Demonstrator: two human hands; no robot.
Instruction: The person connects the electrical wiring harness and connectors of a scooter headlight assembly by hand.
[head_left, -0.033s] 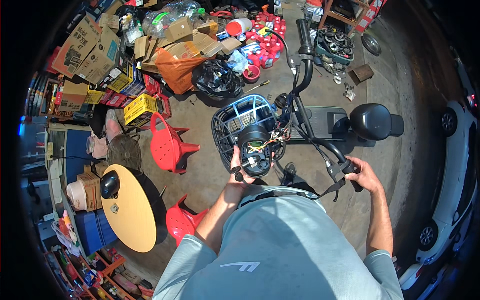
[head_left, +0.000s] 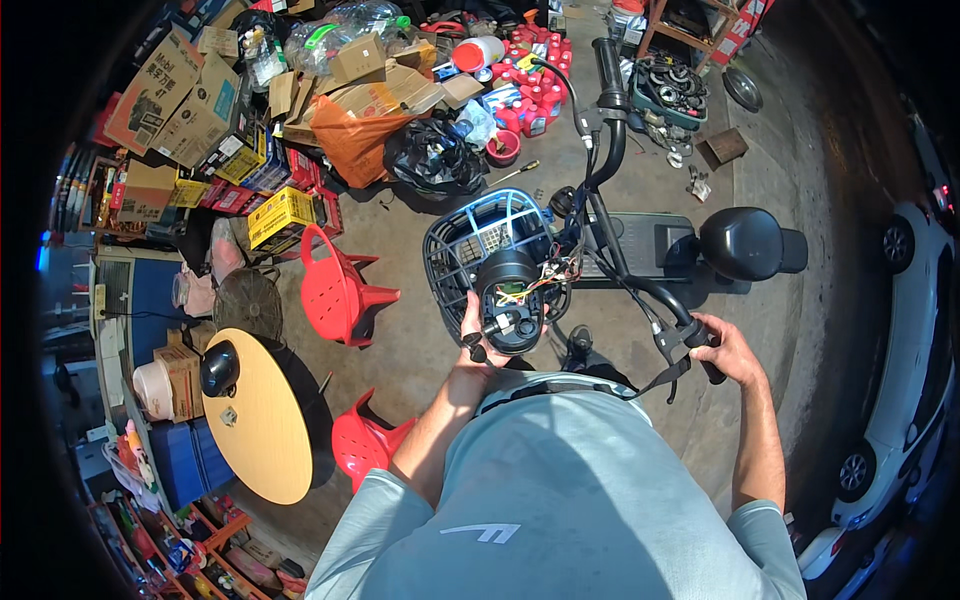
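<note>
A black instrument housing (head_left: pixel 508 266), opened up, rests in my left hand (head_left: pixel 471 320), whose fingers wrap its near and left sides. Loose coloured wires (head_left: pixel 548 280) run from it toward the stem of a scooter. A key with a black fob (head_left: pixel 474 350) hangs at its near end. My right hand (head_left: pixel 733 352) is closed around the near handlebar grip (head_left: pixel 712 370), beside the black brake lever (head_left: pixel 668 378). The handlebar (head_left: pixel 618 262) curves away to its far grip (head_left: pixel 607 68). Behind the housing sits the black wire basket (head_left: pixel 436 250); the housing partly hides it.
The scooter's saddle (head_left: pixel 740 243) lies to the right. On my left stand a red stool (head_left: pixel 335 300), a second red stool (head_left: pixel 365 442) and an oval wooden table (head_left: pixel 262 430) with a black helmet (head_left: pixel 219 370). Cartons (head_left: pixel 160 90) and red bottles (head_left: pixel 540 105) fill the far side.
</note>
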